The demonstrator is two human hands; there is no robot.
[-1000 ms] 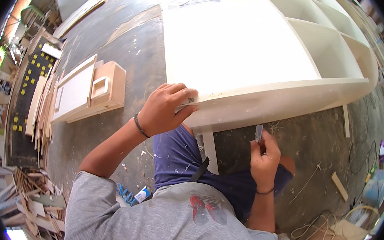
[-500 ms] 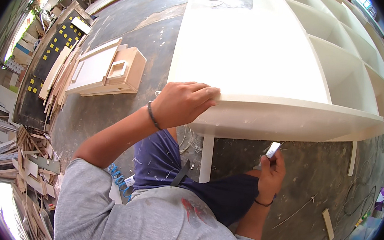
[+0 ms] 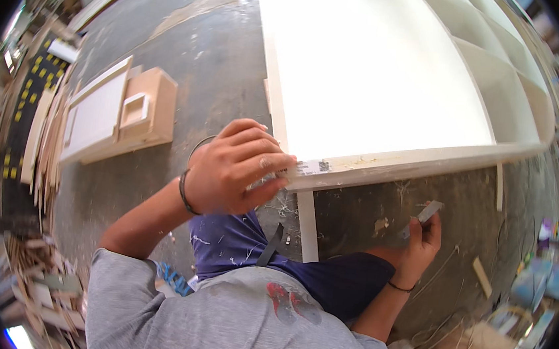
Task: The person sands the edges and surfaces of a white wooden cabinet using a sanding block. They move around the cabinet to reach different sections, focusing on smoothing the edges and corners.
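A large white shelf cabinet (image 3: 394, 85) lies before me, its open compartments on the right. My left hand (image 3: 240, 168) is at its near left corner, fingers curled over the top and thumb lower, closed loosely around the corner. Beside those fingertips, a small patch with dark marks (image 3: 313, 167) shows on the cabinet's near edge. My right hand (image 3: 421, 247), lower and to the right, pinches a small flat greyish piece (image 3: 430, 211) between thumb and fingers, apart from the cabinet. What the piece is made of cannot be told.
A pale wooden box unit (image 3: 149, 106) stands on the dark floor at left, near stacked boards (image 3: 41, 147). A white support strip (image 3: 308, 227) runs from under the cabinet toward my legs. Wood scraps (image 3: 47, 287) lie lower left; a thin stick (image 3: 482, 277) and assorted clutter lie right.
My left hand has gone from the cabinet's near top edge to its near left corner. My right hand, still holding the flat piece, is further right. The whole view has shifted.
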